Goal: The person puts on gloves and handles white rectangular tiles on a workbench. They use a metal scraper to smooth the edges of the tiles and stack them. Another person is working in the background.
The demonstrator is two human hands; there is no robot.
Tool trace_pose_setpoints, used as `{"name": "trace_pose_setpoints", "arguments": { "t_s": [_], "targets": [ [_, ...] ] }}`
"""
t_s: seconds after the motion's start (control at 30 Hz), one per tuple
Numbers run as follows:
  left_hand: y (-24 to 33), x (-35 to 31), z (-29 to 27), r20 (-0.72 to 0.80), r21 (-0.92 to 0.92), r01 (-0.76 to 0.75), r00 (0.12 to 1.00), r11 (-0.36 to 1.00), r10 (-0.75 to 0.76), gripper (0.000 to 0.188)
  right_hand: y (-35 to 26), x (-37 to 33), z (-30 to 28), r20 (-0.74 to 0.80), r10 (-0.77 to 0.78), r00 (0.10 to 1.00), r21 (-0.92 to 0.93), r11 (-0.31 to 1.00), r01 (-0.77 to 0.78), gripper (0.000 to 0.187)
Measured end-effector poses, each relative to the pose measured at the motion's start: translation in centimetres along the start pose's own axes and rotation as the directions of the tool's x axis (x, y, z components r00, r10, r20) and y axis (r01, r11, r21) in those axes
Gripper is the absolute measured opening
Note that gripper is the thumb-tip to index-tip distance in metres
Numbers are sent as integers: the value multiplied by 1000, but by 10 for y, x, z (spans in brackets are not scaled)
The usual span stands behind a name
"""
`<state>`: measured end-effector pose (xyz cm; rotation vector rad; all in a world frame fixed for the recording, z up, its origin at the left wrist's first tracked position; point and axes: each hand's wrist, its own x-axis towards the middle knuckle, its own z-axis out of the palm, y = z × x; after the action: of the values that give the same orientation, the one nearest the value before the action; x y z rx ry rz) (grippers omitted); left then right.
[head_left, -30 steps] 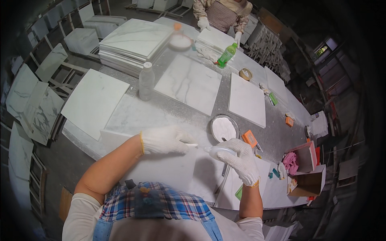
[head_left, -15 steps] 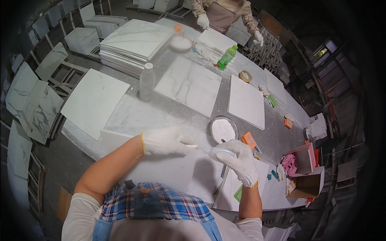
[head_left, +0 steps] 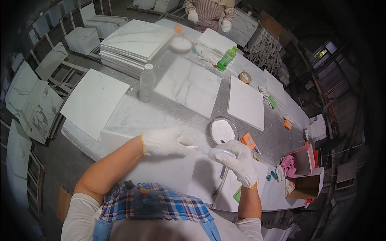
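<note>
My left hand (head_left: 164,142), in a white knitted glove, is closed at the fingertips on a small white piece (head_left: 192,147); its exact kind is too small to tell. My right hand (head_left: 241,162), gloved alike, is wrapped round a translucent squeeze bottle (head_left: 219,153). The bottle lies nearly level, its narrow tip pointing left toward the white piece. Both hands are above a white marble slab (head_left: 169,170) at the table's near side. Just beyond my right hand sits a round bowl of white powder or paste (head_left: 222,130), with a dark handle end partly hidden by the glove.
An orange box (head_left: 248,141) lies right of the bowl. Farther off are a clear bottle (head_left: 147,83), stacked marble tiles (head_left: 134,40), a green bottle (head_left: 227,58) and a tape roll (head_left: 245,77). An open cardboard box (head_left: 305,184) stands at right. A co-worker (head_left: 209,14) is across the table.
The co-worker has moved left and back, taking a gloved hand away from the far tile stack. My hands and the squeeze bottle stay almost where they were.
</note>
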<state>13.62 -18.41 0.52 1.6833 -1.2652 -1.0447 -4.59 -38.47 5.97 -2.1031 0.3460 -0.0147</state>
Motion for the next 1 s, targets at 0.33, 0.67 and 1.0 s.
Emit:
{"name": "trace_pose_setpoints", "arguments": {
  "t_s": [0.33,0.67,1.0],
  "targets": [
    [-6,3,-1,6,28,-45,999,999,45,57,2,-3,-2,-31,15,999,18,1000,-15,31],
    [-3,2,-2,-11,40,-95,995,995,96,70,13,-4,-4,-119,-15,993,157,987,34,27],
    [6,3,0,-82,140,209,977,968,-199,42,119,48,-10,-284,294,913,340,921,-191,35]
  ]
}}
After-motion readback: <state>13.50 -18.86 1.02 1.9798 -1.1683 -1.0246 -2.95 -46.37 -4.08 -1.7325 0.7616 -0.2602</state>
